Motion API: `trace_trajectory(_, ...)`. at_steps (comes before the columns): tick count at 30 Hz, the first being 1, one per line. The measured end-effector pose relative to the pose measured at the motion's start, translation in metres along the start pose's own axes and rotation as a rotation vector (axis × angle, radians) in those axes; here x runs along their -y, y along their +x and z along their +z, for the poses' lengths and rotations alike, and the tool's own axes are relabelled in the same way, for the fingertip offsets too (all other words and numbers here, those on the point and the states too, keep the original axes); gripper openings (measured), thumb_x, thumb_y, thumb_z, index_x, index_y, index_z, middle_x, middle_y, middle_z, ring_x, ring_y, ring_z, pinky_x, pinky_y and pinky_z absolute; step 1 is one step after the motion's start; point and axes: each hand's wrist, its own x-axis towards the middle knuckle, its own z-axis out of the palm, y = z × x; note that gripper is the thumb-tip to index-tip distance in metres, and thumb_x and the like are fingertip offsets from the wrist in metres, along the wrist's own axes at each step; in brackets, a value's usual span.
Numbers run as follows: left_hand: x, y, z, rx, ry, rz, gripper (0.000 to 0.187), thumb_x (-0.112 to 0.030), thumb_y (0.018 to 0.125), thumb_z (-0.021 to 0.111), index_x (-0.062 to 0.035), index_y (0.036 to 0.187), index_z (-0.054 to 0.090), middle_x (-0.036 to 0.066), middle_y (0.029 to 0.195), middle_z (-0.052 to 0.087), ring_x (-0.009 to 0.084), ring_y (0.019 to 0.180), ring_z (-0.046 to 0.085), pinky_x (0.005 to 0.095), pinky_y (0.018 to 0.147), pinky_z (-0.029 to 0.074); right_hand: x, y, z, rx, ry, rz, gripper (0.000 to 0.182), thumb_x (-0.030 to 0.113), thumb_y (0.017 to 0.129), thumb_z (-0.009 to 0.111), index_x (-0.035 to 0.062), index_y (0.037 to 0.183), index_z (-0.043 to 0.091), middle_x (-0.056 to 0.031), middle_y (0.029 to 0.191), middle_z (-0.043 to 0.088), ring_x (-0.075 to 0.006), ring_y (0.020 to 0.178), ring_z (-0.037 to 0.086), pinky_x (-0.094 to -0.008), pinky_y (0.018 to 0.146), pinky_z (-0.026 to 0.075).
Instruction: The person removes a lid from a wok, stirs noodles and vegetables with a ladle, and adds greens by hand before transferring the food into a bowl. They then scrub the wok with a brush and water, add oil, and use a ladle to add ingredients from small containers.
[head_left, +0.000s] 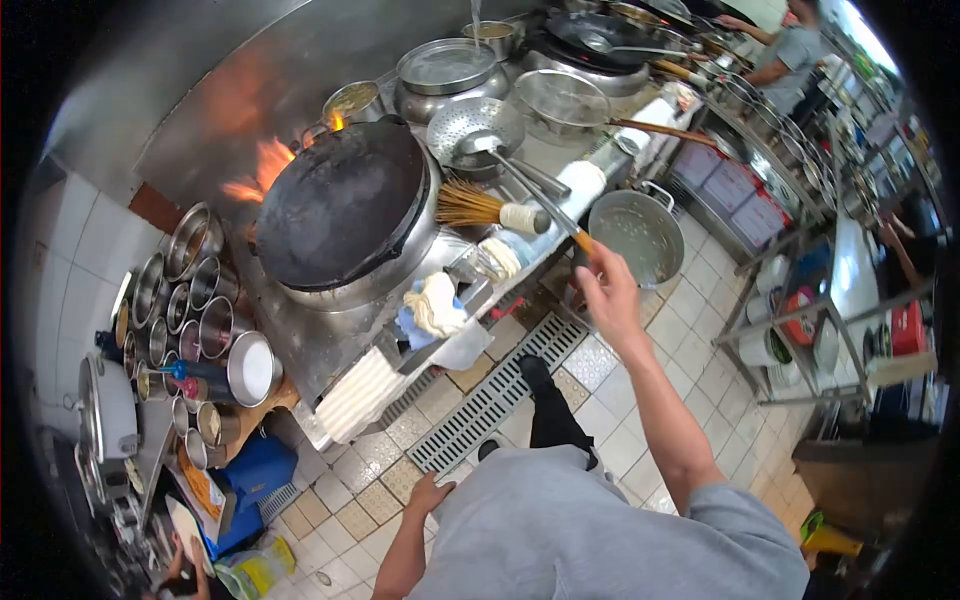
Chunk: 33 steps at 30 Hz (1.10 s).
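Note:
My right hand (610, 290) is closed around the wooden handle end of a ladle (515, 175). The ladle's bowl rests in a perforated metal strainer (475, 125) at the back of the stove. My left hand (428, 492) hangs low beside my grey shirt, with no object visible in it; its fingers are partly hidden. Left of the ladle, a large black wok (345, 205) sits tilted on the burner, and flames (268, 168) rise behind its rim. A bamboo brush (480, 208) lies between the wok and the ladle handle.
Folded cloths (435, 305) lie along the stove's front edge. A wire skimmer (563, 97) and a covered pot (447, 68) stand behind. Below right is a deep pot (637, 240). Metal bowls (222, 325) crowd the left shelf. Another person (790, 60) stands at the far right.

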Motion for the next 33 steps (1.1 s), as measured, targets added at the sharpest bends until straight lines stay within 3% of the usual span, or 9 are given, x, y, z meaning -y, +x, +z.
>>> trace_trajectory(7,-0.073,0.015,-0.022,-0.174,-0.125,-0.202,0.061,-0.039,0.074,0.068,0.0026,0.115,0.054,0.021,0.089,0.065,0.0328,0.09,0.063,0.038,0.079,0.049,-0.059,0.129,0.102,0.407,-0.697,-0.287,0.038,0.019,0.072,0.065,0.0043,0.106,0.059,-0.0179,0.095,0.058,-0.0349,0.09,0.057,-0.0441,0.076,0.047)
trace_trajectory(12,-0.109,0.037,-0.021,-0.269,-0.328,-0.207,0.057,-0.034,0.073,0.069,0.0053,0.112,0.055,0.019,0.08,0.065,0.0287,0.075,0.063,0.0341,0.069,0.049,-0.06,0.176,0.098,0.944,-0.551,0.043,0.033,0.023,0.072,0.06,-0.0023,0.093,0.064,-0.0195,0.081,0.065,-0.0364,0.075,0.064,-0.0383,0.07,0.051)
trace_trajectory(15,-0.115,0.043,-0.01,-0.268,-0.262,-0.159,0.054,-0.03,0.074,0.069,0.004,0.113,0.055,0.019,0.079,0.065,0.0249,0.069,0.064,0.0342,0.063,0.049,-0.038,0.198,0.041,0.901,0.084,0.458,0.044,0.03,0.072,0.064,-0.0055,0.098,0.062,-0.011,0.081,0.065,-0.0215,0.069,0.06,-0.0329,0.063,0.047)
trace_trajectory(17,-0.113,0.044,-0.006,-0.215,-0.295,-0.161,0.051,-0.028,0.075,0.067,0.0037,0.114,0.055,0.019,0.078,0.065,0.0241,0.066,0.064,0.0339,0.061,0.049,-0.003,0.203,-0.014,0.735,0.188,0.508,0.057,0.032,0.074,0.066,-0.0053,0.115,0.052,-0.0111,0.094,0.062,-0.0154,0.078,0.057,-0.0281,0.063,0.047)
trace_trajectory(20,-0.101,0.045,0.009,-0.125,-0.351,-0.172,0.043,-0.02,0.08,0.06,0.0027,0.116,0.053,0.016,0.07,0.065,0.0215,0.057,0.063,0.0323,0.053,0.05,0.007,0.216,-0.08,0.484,0.595,0.369,0.069,0.01,0.07,0.069,-0.0009,0.13,0.036,-0.0107,0.092,0.061,-0.0147,0.065,0.063,-0.0226,0.048,0.049)
trace_trajectory(23,-0.105,0.042,0.007,-0.034,-0.365,-0.356,0.042,-0.019,0.082,0.056,0.002,0.118,0.051,0.015,0.066,0.063,0.0197,0.054,0.062,0.0301,0.046,0.051,-0.001,0.232,-0.1,0.119,0.207,0.052,0.068,0.003,0.069,0.063,0.0012,0.131,0.035,-0.0104,0.092,0.06,-0.0188,0.075,0.062,-0.0275,0.062,0.051)
trace_trajectory(26,-0.111,0.047,0.009,-0.043,-0.4,-0.349,0.041,-0.018,0.081,0.055,0.0022,0.117,0.051,0.015,0.067,0.064,0.02,0.054,0.062,0.0314,0.047,0.05,-0.146,0.22,-0.062,-0.287,-0.22,-0.324,0.061,0.007,0.07,0.063,-0.0005,0.126,0.04,-0.0121,0.092,0.062,-0.0249,0.083,0.062,-0.0338,0.077,0.049)
trace_trajectory(28,-0.099,0.043,0.014,-0.037,-0.405,-0.346,0.041,-0.018,0.081,0.055,0.0022,0.116,0.052,0.016,0.068,0.064,0.0201,0.054,0.062,0.032,0.047,0.05,-0.236,0.209,-0.078,0.511,-0.944,0.319,0.052,0.012,0.07,0.065,-0.0015,0.117,0.047,-0.0156,0.09,0.063,-0.0259,0.084,0.063,-0.0357,0.075,0.048)
trace_trajectory(33,-0.109,0.04,0.009,-0.29,-0.452,-0.21,0.04,-0.019,0.077,0.063,0.0024,0.11,0.055,0.016,0.067,0.063,0.0205,0.054,0.062,0.0329,0.05,0.05,-0.15,0.222,-0.099,0.071,-0.321,0.326,0.042,0.017,0.069,0.064,-0.0029,0.104,0.051,-0.0213,0.087,0.063,-0.0321,0.082,0.064,-0.0384,0.071,0.048)
